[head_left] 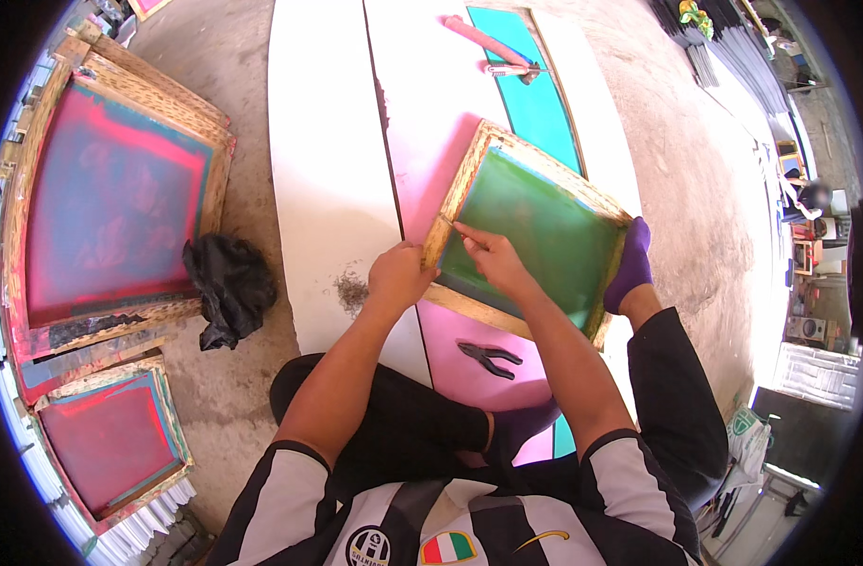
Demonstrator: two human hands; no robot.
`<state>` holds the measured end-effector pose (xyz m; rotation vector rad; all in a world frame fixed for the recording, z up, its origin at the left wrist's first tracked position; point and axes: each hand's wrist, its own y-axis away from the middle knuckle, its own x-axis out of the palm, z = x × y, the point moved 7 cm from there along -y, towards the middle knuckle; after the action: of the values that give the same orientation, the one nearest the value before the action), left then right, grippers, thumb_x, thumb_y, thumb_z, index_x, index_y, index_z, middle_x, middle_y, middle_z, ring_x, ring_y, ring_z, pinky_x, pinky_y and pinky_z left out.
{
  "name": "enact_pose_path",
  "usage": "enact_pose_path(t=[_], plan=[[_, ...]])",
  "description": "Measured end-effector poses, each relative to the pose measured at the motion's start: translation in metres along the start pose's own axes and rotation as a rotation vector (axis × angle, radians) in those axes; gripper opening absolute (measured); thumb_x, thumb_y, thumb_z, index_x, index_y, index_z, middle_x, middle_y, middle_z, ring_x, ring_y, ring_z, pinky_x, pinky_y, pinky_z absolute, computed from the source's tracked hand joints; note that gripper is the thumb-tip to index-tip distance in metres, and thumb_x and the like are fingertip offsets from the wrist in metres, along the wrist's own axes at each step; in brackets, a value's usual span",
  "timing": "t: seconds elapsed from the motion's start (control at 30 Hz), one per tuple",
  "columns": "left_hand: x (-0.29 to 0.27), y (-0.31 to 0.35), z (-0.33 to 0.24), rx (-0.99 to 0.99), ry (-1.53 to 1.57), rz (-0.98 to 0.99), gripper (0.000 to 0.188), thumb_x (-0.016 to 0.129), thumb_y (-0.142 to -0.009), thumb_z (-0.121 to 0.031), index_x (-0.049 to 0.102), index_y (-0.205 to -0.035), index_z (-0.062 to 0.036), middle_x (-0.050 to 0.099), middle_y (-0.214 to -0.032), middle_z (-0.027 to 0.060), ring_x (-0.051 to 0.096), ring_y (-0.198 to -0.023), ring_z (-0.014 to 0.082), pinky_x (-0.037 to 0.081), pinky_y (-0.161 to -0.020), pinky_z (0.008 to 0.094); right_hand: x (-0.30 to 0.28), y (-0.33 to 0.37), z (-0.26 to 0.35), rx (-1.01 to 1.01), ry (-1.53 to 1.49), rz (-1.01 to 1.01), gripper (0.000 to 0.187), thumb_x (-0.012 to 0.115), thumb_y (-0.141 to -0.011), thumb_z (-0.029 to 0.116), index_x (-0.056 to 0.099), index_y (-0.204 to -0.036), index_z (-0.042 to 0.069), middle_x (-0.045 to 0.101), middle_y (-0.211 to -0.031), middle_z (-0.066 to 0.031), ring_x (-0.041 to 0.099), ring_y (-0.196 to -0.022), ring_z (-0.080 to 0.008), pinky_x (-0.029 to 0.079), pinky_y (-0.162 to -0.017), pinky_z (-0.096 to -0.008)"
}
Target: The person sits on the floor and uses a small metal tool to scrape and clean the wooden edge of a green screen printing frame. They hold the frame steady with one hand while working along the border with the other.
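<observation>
A wooden screen-printing frame with green mesh lies tilted on the board before me. My left hand is closed around the lower part of its left rail. Against the same rail, my right hand is closed with the forefinger stretched along a small thin tool; its tip meets the wood, and its kind is too small to tell. My foot in a purple sock presses on the frame's right edge. Black-handled pliers lie on the pink strip below the frame.
A hammer with a reddish handle and a box cutter lie on the board's far end. At left lean a large pink-and-blue screen frame and a smaller red one. A black plastic bag lies beside them.
</observation>
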<state>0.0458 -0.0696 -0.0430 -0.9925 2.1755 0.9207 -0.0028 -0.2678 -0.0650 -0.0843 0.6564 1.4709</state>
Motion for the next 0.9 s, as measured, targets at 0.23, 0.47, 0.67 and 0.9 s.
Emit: enact_pose_path(t=[0.23,0.47,0.67,0.9], plan=[[-0.007,0.005,-0.004,-0.015,-0.005,0.034,0.036,0.080,-0.089,-0.033,0.074,-0.113,-0.0055,0.071,-0.109,0.0144,0.072,-0.100,0.0366,0.059,-0.086,0.0491,-0.012,0.003,0.047,0.550,-0.214,0.301,0.041,0.053,-0.112,0.034,0.059,-0.153,0.029,0.059,-0.076,-0.0010,0.048,-0.053,-0.0106,0.039,-0.048,-0.0285],[0.000,0.005,0.003,-0.008,0.021,-0.015,0.040,0.082,-0.086,-0.035,0.075,-0.116,-0.0097,0.070,-0.105,0.0153,0.071,-0.098,0.0370,0.057,-0.085,0.0496,-0.016,0.019,0.065,0.126,0.312,-0.024,0.037,0.058,-0.104,0.027,0.069,-0.138,0.016,0.072,-0.127,-0.0175,0.068,-0.119,-0.0406,0.053,-0.104,-0.0486],[-0.002,0.004,0.000,-0.005,0.025,-0.025,0.040,0.082,-0.086,-0.036,0.075,-0.116,-0.0102,0.070,-0.106,0.0154,0.071,-0.099,0.0367,0.057,-0.085,0.0490,-0.017,0.022,0.060,0.077,0.353,-0.069,0.037,0.059,-0.105,0.030,0.069,-0.139,0.021,0.075,-0.120,-0.0177,0.071,-0.111,-0.0406,0.056,-0.097,-0.0499],[-0.006,0.005,-0.004,-0.033,0.008,0.036,0.036,0.080,-0.088,-0.032,0.075,-0.116,-0.0090,0.070,-0.110,0.0148,0.072,-0.102,0.0363,0.058,-0.088,0.0490,-0.011,0.024,0.065,0.054,0.420,-0.071,0.036,0.059,-0.104,0.029,0.070,-0.138,0.022,0.076,-0.115,-0.0190,0.073,-0.105,-0.0420,0.058,-0.093,-0.0519]])
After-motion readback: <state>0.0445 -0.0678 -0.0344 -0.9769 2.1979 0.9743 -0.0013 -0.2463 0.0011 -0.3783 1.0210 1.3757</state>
